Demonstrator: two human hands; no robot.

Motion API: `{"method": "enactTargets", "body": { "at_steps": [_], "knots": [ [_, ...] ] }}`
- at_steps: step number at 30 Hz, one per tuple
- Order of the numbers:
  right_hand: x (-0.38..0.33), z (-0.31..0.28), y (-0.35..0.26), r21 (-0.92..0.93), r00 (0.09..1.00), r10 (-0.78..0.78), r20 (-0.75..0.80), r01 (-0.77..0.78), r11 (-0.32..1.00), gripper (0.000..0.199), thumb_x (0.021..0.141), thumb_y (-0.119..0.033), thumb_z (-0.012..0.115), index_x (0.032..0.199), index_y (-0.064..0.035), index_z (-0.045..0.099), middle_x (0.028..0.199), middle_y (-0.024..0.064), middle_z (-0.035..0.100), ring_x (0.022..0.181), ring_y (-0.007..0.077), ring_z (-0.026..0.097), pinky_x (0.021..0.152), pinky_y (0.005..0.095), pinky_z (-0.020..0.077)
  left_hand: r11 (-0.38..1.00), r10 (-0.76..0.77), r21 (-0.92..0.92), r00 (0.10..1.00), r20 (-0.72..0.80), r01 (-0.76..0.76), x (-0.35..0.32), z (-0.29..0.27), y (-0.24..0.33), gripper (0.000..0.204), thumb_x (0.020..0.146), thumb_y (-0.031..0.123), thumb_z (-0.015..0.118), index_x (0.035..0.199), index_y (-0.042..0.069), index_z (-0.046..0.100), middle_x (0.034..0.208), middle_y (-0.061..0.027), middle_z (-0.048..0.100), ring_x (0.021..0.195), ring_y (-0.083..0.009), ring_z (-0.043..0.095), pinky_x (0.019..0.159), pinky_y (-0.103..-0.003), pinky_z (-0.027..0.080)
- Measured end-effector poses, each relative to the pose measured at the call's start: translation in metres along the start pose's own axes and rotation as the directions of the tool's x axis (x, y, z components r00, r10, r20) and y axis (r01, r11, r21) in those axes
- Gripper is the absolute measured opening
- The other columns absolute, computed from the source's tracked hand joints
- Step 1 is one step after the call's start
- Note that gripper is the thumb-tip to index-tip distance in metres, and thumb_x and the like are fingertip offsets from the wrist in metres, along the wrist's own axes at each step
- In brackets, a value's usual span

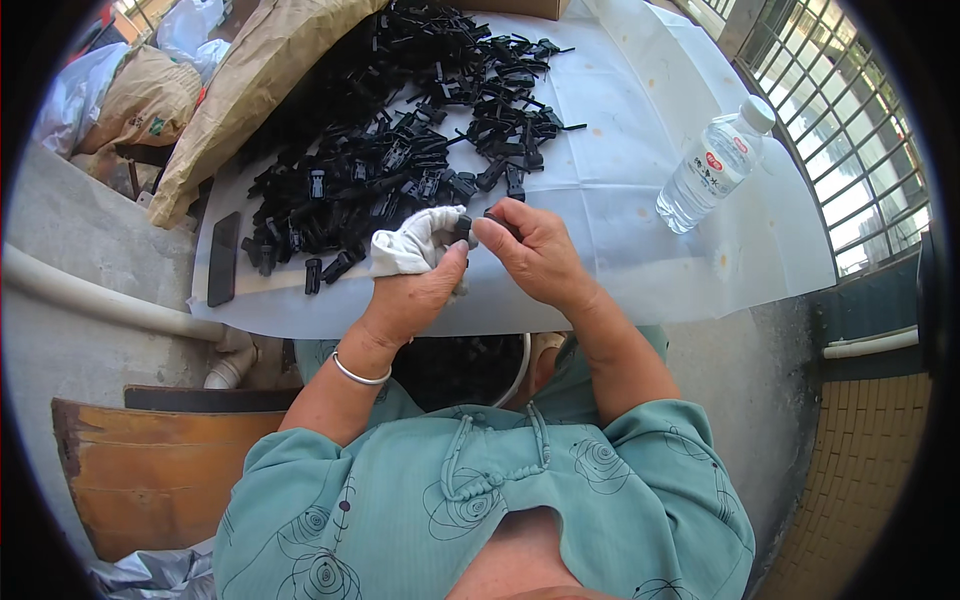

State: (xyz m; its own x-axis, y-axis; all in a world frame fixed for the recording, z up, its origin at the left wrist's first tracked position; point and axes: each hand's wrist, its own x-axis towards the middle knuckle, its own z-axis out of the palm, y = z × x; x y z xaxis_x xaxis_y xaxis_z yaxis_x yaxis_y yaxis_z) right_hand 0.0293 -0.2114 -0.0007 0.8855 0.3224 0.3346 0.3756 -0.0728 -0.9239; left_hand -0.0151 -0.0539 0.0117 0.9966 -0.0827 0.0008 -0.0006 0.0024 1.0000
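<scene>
My left hand point(425, 280), its fingers covered by a white cloth glove point(405, 248) with the thumb bare, is closed on a small black plastic part point(463, 228). Close beside it, the bare thumb and fingers of my right hand point(545, 255) pinch another dark piece point(505, 226), mostly hidden by the fingers. Whether the two pieces are joined cannot be made out. Just beyond my hands spreads a large heap of black plastic clip-like parts point(400, 150). A few single parts point(314, 275) lie at its near left edge.
A white sheet covers the table point(620, 200). A dark phone point(223, 258) lies at its left edge, under a brown paper sack point(260, 75). To the right stands a clear water bottle point(710, 170). Below the table edge, a container point(525, 365) of dark parts sits between my legs.
</scene>
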Motion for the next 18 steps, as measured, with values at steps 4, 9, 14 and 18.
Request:
{"method": "enactTargets", "body": {
  "at_steps": [4,9,14,18],
  "knots": [
    [0.000,0.003,0.007,-0.117,0.976,-0.176,0.129,0.191,0.975,0.022,0.089,-0.016,0.051,0.073,0.0000,0.052,0.057,0.0089,0.047,0.052,0.0176,0.042,0.051,0.0296,0.0381,0.998,0.044,0.047,0.998,-0.054,-0.042,0.002,0.002,-0.006,0.028,0.083,0.005,0.056,0.110,-0.001,0.051,0.086,-0.0025,0.057,0.060,-0.0030,0.049,0.053,-0.019,0.044],
    [-0.003,0.012,0.003,-0.156,0.990,-0.112,0.088,0.125,0.980,0.023,0.087,-0.014,0.051,0.069,0.0007,0.050,0.061,0.0181,0.051,0.056,0.0360,0.048,0.051,0.0378,0.0387,0.779,0.430,0.516,0.902,-0.030,-0.355,0.003,0.004,-0.015,0.026,0.077,0.003,0.059,0.102,-0.003,0.058,0.090,-0.0126,0.063,0.072,-0.0207,0.062,0.067,-0.029,0.049],
    [-0.005,0.024,0.012,-0.110,1.000,0.000,0.013,0.001,0.994,0.023,0.087,-0.014,0.051,0.069,0.0017,0.050,0.060,0.0168,0.051,0.052,0.0313,0.048,0.049,0.0360,0.0378,0.677,0.492,0.625,0.870,0.009,-0.389,0.005,0.003,-0.015,0.025,0.076,0.004,0.059,0.100,-0.003,0.059,0.091,-0.0170,0.063,0.081,-0.0289,0.062,0.073,-0.032,0.049],
    [-0.003,0.021,0.011,0.102,0.999,0.013,0.037,-0.017,0.995,0.025,0.090,-0.017,0.052,0.072,0.0000,0.054,0.057,0.0065,0.049,0.052,0.0116,0.041,0.049,0.0285,0.0368,0.810,0.431,0.449,0.902,-0.018,-0.377,0.008,0.004,-0.013,0.026,0.079,0.005,0.058,0.104,-0.001,0.054,0.094,-0.0116,0.060,0.084,-0.0192,0.058,0.076,-0.028,0.046]
  ]
}}
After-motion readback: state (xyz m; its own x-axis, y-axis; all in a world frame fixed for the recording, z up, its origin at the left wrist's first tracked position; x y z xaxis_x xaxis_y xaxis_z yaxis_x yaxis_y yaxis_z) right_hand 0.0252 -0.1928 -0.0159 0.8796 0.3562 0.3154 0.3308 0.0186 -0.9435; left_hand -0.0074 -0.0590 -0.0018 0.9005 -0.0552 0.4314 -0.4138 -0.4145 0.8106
